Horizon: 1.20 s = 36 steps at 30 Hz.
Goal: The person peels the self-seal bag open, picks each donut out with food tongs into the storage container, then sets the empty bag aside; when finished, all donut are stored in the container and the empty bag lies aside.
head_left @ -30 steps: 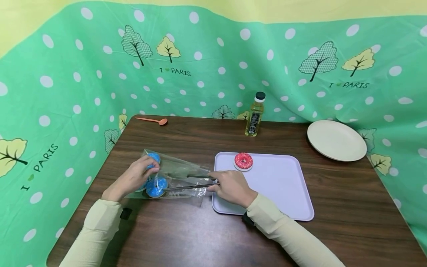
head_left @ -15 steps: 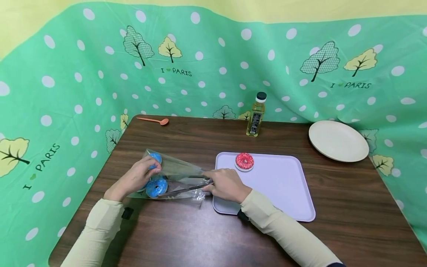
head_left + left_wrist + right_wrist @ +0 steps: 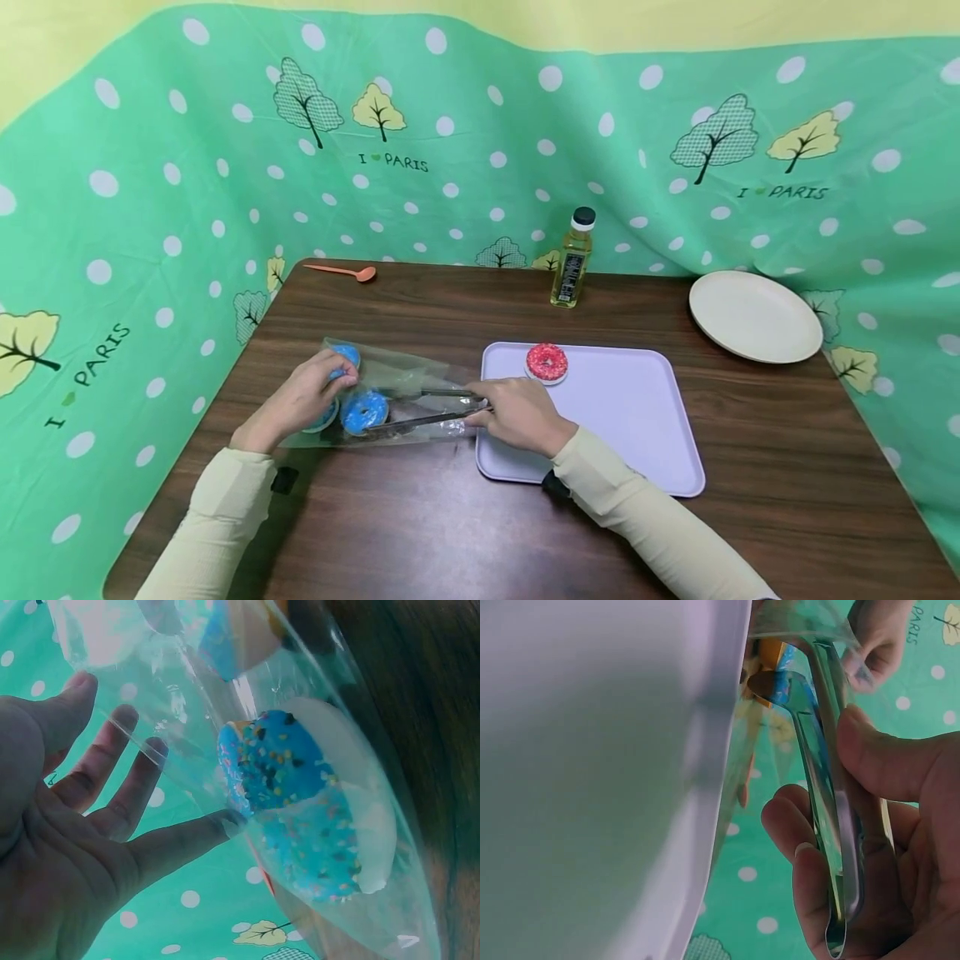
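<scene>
A clear plastic bag (image 3: 405,367) lies on the table at left with three blue-iced doughnuts inside, and my left hand (image 3: 303,396) pinches its film. One blue doughnut (image 3: 356,404) lies nearest the bag's mouth, at the tip of the lower arm of the metal tongs (image 3: 423,420). The others, a far doughnut (image 3: 346,353) and a near doughnut (image 3: 324,419), are partly behind my left hand. My right hand (image 3: 517,417) grips the tongs, whose spread arms reach into the bag. The left wrist view shows a sprinkled blue doughnut (image 3: 285,765) tilted on edge through the film.
A lilac tray (image 3: 622,417) lies under my right hand, with a red-iced doughnut (image 3: 547,362) at its far left corner. Behind stand an oil bottle (image 3: 572,271) and, at right, a cream plate (image 3: 756,317). An orange spoon (image 3: 365,274) lies at the back left.
My right hand and the tongs dipped left, then came back right. The blue doughnut by the tongs has shifted right, apart from the near one. My left hand has barely moved.
</scene>
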Motion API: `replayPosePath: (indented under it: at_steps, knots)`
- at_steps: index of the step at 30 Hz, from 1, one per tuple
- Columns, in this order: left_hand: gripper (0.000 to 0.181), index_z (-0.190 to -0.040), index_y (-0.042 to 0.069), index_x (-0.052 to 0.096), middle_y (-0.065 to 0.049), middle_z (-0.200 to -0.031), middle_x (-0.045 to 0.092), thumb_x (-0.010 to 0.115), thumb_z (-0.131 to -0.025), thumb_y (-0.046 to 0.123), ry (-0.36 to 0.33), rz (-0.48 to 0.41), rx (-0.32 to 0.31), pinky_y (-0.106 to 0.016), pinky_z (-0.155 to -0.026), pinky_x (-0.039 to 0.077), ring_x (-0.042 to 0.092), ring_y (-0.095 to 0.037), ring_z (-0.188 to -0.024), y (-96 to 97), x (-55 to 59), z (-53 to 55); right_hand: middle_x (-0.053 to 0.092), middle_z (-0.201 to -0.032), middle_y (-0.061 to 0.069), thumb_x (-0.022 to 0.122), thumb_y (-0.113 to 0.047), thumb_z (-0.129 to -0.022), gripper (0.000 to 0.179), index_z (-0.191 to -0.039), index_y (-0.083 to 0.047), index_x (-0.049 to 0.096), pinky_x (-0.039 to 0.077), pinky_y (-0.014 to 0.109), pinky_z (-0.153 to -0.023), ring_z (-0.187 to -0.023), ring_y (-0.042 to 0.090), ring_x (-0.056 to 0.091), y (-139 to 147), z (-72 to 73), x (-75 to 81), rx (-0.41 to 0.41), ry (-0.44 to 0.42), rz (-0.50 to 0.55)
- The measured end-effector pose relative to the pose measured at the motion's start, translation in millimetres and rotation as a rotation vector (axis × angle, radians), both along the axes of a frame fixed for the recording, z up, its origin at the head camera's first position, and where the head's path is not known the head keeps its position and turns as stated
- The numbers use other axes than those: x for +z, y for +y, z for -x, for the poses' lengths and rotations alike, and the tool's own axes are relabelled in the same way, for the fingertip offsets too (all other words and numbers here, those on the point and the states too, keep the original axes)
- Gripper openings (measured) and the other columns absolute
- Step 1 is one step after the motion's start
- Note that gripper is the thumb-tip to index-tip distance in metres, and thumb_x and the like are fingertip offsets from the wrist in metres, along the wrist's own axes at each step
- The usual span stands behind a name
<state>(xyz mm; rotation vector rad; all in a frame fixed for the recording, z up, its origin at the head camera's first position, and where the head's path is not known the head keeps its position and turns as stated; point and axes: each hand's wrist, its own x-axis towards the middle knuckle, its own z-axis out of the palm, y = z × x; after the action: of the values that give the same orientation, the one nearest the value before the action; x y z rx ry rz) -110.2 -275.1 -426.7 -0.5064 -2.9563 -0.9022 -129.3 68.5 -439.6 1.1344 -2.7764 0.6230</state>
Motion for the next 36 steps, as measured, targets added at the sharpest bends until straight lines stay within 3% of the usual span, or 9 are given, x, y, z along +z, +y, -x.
replayPosePath:
  at_steps: [6,14,29,36]
  knots:
    - [0.006,-0.098,0.009,0.064,-0.001,-0.100,0.058,0.060,-0.101,0.012,-0.018,-0.005,0.000,-0.042,-0.077,0.048,0.055,-0.018,-0.087,-2.0,-2.0,0.3,0.075,-0.101,-0.001,0.081,-0.038,-0.085,0.039,-0.116,-0.016,0.074,0.045,0.032,-0.051,-0.074,0.012,0.067,10,-1.5,2.0,-0.034,0.019,0.000]
    - [0.006,-0.098,0.009,0.065,-0.004,-0.100,0.058,0.060,-0.102,0.011,-0.011,-0.002,0.009,-0.043,-0.076,0.048,0.055,-0.020,-0.087,-4.8,-2.5,0.8,0.066,-0.075,-0.011,0.082,-0.036,-0.084,0.032,-0.111,-0.019,0.075,0.038,0.028,-0.045,-0.057,0.004,0.050,24,-1.7,6.7,-0.065,0.031,0.009]
    - [0.007,-0.096,0.010,0.064,-0.005,-0.101,0.057,0.060,-0.102,0.011,-0.011,-0.014,0.011,-0.044,-0.079,0.047,0.055,-0.022,-0.090,-3.1,-4.7,1.2,0.070,-0.079,-0.008,0.085,-0.031,-0.082,0.039,-0.116,-0.015,0.075,0.046,0.032,-0.054,-0.069,0.007,0.063,74,-16.1,19.8,-0.182,0.011,0.047]
    - [0.008,-0.097,0.010,0.064,-0.005,-0.102,0.058,0.059,-0.102,0.012,-0.023,-0.021,0.013,-0.044,-0.080,0.048,0.055,-0.022,-0.092,-2.3,-2.8,0.5,0.074,-0.088,-0.001,0.085,-0.033,-0.082,0.045,-0.121,-0.015,0.075,0.046,0.032,-0.055,-0.072,0.010,0.066,106,-26.3,24.2,-0.276,0.020,0.053]
